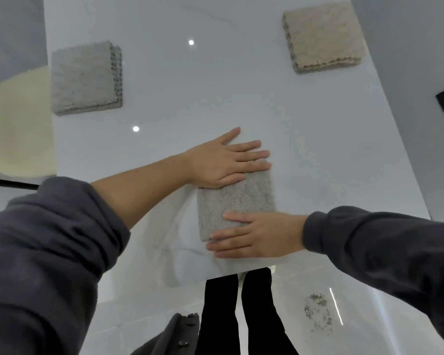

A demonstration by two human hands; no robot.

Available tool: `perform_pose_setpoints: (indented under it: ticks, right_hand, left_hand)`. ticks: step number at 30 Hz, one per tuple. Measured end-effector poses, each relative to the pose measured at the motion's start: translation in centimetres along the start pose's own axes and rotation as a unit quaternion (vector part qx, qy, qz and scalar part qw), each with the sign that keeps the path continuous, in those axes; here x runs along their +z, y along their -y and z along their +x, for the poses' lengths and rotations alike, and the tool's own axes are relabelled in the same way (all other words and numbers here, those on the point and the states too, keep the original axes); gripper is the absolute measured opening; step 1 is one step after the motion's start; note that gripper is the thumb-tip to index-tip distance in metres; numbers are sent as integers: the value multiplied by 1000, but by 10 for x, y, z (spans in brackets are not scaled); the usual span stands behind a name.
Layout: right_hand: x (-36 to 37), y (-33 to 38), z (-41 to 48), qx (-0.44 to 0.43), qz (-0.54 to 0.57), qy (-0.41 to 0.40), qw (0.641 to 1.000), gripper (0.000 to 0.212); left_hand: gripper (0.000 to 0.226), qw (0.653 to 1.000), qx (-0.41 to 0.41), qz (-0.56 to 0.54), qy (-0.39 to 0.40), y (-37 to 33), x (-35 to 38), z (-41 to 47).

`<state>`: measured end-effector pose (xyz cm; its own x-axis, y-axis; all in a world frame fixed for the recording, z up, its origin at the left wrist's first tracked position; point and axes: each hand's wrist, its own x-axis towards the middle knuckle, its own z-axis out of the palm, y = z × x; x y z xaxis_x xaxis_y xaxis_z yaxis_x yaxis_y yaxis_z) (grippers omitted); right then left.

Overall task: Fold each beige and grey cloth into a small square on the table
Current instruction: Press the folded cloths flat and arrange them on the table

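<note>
Pressing hands: left hand [223, 162] and right hand [256, 237], fingers straight, flat on fluffy grey folded cloth [236, 201].
Hidden: its ends (under palms).

two folded grey cloths [86, 78] [236, 201], one folded beige cloth [323, 34], two hands [221, 160] [259, 237] and one white table [190, 98].

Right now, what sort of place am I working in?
Probably a home dining area, though I can't be sure: a glossy white marble-look table, a round cream upholstered seat beside it, and shiny pale floor tiles below.
</note>
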<state>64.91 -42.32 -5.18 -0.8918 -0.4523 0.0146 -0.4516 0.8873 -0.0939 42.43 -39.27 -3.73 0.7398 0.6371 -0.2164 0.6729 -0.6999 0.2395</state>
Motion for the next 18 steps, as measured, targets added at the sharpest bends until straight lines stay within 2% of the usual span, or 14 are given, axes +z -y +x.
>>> perform_pose_setpoints:
  ticks: [7, 11, 12, 14, 16, 18]
  right_hand:
    - [-3, -14, 0, 11, 17, -11, 1000, 46]
    - [-12, -8, 2, 7, 75, -33, 997, 47]
    - [-17, -4, -1, 36, 94, -52, 994, 49]
    - [-29, 4, -8, 156, 111, -102, 976, 55]
    - [-38, 12, -14, 310, 119, -138, 933, 54]
    - [-41, 16, -10, 442, 121, -124, 880, 53]
  left_hand:
    - [52, 998, -9, -11, -55, -16, 15, -5]
    - [53, 997, -24, -25, -66, -21, 13, -9]
    - [54, 995, -51, -30, -81, -22, 10, -13]
    - [57, 976, -161, -63, -132, -28, 7, -28]
    - [59, 928, -295, -129, -189, -48, 7, -47]
    - [60, 874, -386, -195, -221, -81, 11, -57]
